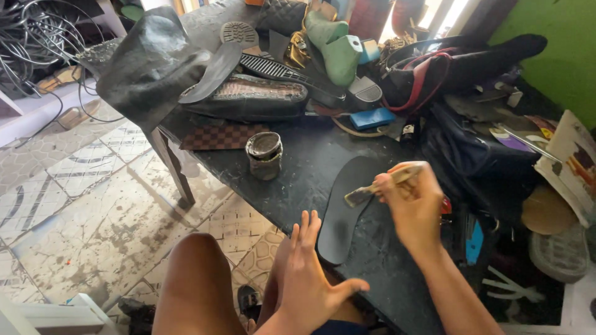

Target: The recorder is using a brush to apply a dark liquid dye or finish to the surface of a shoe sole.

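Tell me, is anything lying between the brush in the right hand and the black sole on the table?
Nothing visible. The right hand holds the brush with its bristles just over the black sole, which lies bare on the table.

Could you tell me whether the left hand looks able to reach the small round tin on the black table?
Probably yes: the left hand is open and empty, and bare black table lies before the small round tin.

We see a dark table [298,155] on a dirty tiled floor [87,205], a green wall [559,56], and bright daylight behind.
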